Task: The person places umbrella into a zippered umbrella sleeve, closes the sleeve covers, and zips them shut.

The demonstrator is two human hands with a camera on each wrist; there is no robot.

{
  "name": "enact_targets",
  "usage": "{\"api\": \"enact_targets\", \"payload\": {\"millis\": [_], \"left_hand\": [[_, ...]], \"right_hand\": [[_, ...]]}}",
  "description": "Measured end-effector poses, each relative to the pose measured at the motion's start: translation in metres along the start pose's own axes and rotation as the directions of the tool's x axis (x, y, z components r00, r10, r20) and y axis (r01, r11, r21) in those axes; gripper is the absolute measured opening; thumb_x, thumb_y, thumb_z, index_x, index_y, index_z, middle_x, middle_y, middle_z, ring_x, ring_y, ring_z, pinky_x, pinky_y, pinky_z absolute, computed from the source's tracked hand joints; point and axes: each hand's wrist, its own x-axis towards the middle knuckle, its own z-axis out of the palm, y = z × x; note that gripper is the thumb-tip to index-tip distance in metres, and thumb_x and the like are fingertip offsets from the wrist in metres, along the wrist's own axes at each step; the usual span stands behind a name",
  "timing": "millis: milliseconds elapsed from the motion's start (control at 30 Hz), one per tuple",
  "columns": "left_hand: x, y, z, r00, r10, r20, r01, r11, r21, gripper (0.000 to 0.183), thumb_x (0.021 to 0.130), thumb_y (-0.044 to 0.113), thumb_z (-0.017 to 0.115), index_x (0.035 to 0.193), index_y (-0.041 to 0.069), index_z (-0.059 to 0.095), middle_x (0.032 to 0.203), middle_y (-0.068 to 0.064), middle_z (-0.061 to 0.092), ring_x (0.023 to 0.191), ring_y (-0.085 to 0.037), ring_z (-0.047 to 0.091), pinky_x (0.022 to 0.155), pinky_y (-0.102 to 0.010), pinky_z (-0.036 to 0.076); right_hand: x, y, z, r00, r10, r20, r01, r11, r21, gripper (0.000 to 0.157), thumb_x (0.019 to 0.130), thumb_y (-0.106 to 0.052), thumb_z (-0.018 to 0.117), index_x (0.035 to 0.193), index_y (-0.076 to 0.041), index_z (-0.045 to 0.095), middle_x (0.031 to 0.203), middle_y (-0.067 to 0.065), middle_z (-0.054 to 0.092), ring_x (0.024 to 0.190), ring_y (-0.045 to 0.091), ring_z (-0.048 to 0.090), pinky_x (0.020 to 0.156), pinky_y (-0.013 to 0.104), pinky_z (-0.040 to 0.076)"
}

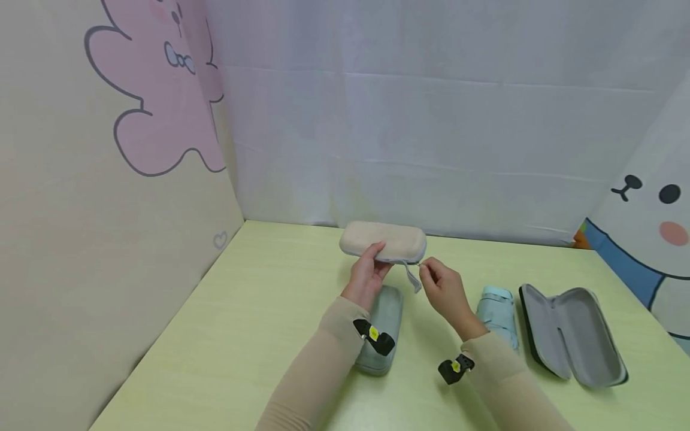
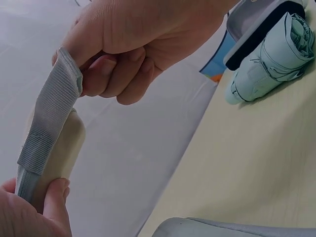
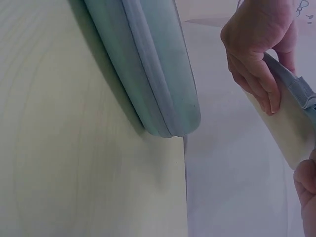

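Low in the middle of the frame, a long green zip case with round corners (image 1: 389, 311) lies on the pale yellow-green table (image 1: 215, 335), partly hidden by the left beige sleeve (image 1: 323, 353). If that arm dips, it could shove the case. At the lower right, a hard grey-lined case with a dark edge (image 1: 587, 335) lies spread wide beside a pale blue-green rolled cloth bundle (image 1: 497, 311). The right arm hides a bit of the bundle, so a quick jerk back might knock it.

A little farther off, in the middle of the frame, the cream, rounded case (image 1: 385, 238) is up above the table. The left hand (image 1: 369, 278) grips it, thumb on top. The right hand (image 1: 444, 293) has curled fingers at the corner and seems to pinch a tiny zip pull (image 1: 419, 264). A hard tug with a loose left grip could twist the case out and drop it. A crooked tug may jam the zip at the bend. The grey woven strap (image 1: 412, 278) hangs close to those fingers and might get caught.

At the back is a white sheet wall (image 1: 431, 131); a big swing could bump the case on it.
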Motion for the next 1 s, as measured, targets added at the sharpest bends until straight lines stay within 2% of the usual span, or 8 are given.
{"api": "enact_targets", "payload": {"millis": [233, 500, 700, 867, 1000], "left_hand": [[0.000, -0.005, 0.000, 1.000, 0.012, -0.026, -0.013, 1.000, -0.016, 0.027, 0.080, 0.002, 0.067, 0.104, -0.004, 0.055, 0.087, -0.013, 0.064, 0.085, -0.021, 0.064, 0.081, -0.035, 0.050], [-0.003, -0.007, 0.005, 0.999, 0.036, -0.025, -0.036, 0.999, 0.003, 0.028, 0.081, 0.003, 0.067, 0.104, -0.005, 0.055, 0.088, -0.013, 0.062, 0.082, -0.019, 0.063, 0.081, -0.032, 0.050], [-0.003, -0.011, 0.005, 0.999, 0.035, -0.025, -0.034, 0.998, 0.050, 0.021, 0.080, 0.003, 0.068, 0.097, -0.003, 0.058, 0.083, -0.010, 0.064, 0.076, -0.016, 0.063, 0.078, -0.031, 0.051], [-0.001, -0.013, 0.001, 0.999, 0.031, -0.018, -0.029, 0.990, 0.137, 0.017, 0.079, 0.005, 0.070, 0.092, -0.001, 0.061, 0.077, -0.007, 0.066, 0.070, -0.013, 0.064, 0.073, -0.029, 0.052], [0.000, -0.012, -0.003, 0.999, 0.045, 0.006, -0.045, 0.960, 0.277, 0.024, 0.078, 0.011, 0.072, 0.095, -0.001, 0.061, 0.077, -0.007, 0.066, 0.068, -0.012, 0.065, 0.069, -0.027, 0.053]], "right_hand": [[-0.001, 0.000, 0.002, 1.000, -0.023, -0.007, 0.023, 1.000, -0.021, 0.016, 0.088, 0.003, 0.053, 0.075, -0.006, 0.055, 0.056, -0.008, 0.036, 0.046, 0.005, 0.032, 0.041, 0.024, 0.029], [0.000, -0.002, 0.008, 0.987, -0.159, 0.027, 0.160, 0.986, -0.042, 0.018, 0.087, 0.005, 0.053, 0.073, -0.007, 0.051, 0.057, -0.009, 0.034, 0.046, 0.003, 0.030, 0.040, 0.023, 0.029], [-0.002, -0.004, 0.010, 0.981, -0.187, 0.052, 0.191, 0.976, -0.107, 0.017, 0.085, 0.005, 0.055, 0.073, -0.006, 0.052, 0.058, -0.009, 0.035, 0.049, 0.004, 0.032, 0.042, 0.022, 0.030], [-0.006, -0.004, 0.009, 0.976, -0.179, 0.121, 0.193, 0.974, -0.122, 0.015, 0.086, 0.005, 0.059, 0.076, -0.006, 0.053, 0.059, -0.009, 0.036, 0.050, 0.004, 0.034, 0.045, 0.023, 0.032], [-0.012, 0.000, 0.007, 0.977, -0.143, 0.159, 0.158, 0.984, -0.082, 0.013, 0.084, 0.002, 0.063, 0.078, -0.007, 0.056, 0.059, -0.010, 0.038, 0.049, 0.002, 0.034, 0.044, 0.023, 0.033]]}}
